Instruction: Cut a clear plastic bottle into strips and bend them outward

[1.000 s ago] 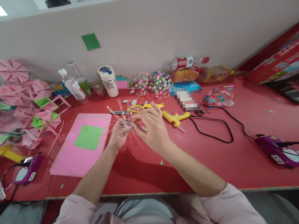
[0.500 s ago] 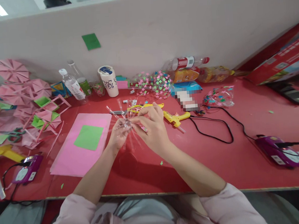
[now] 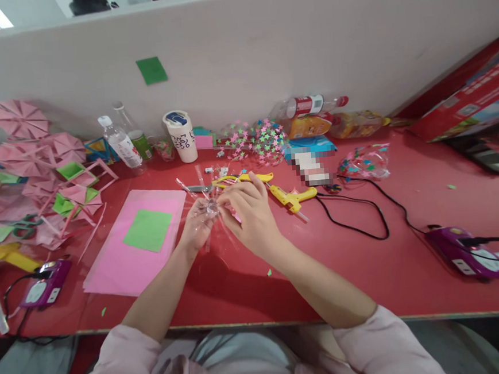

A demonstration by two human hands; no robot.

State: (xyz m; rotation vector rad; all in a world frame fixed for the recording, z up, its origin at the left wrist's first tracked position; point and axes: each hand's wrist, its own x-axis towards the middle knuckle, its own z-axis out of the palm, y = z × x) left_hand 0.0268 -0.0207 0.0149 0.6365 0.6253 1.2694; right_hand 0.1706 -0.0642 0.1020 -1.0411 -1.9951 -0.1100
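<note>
My left hand (image 3: 197, 224) is closed around a clear plastic piece (image 3: 212, 208), which looks like a cut bottle neck with thin strips fanning outward. From the right, my right hand (image 3: 248, 211) pinches at the round middle of this piece; anything small between its fingertips is hidden. Just beyond the hands lie yellow-handled scissors (image 3: 242, 179), their blade pointing left. A yellow glue gun (image 3: 292, 197) with a clear glue stick rests right of my right hand. Pink paper sheets (image 3: 108, 261) with a green square (image 3: 148, 230) on top lie left of my left hand.
Pink folded-paper shapes (image 3: 22, 119) pile up at the left. Bottles (image 3: 122, 145), a white cup (image 3: 182, 137) and star confetti (image 3: 267, 142) line the partition (image 3: 231, 61). A black cord (image 3: 378, 237) curves across the right, near a purple power strip (image 3: 466, 253). Another power strip (image 3: 47, 283) sits left.
My right hand's fingers have drawn closer together and shifted slightly left and down against the clear plastic piece. My left hand keeps its hold almost unmoved.
</note>
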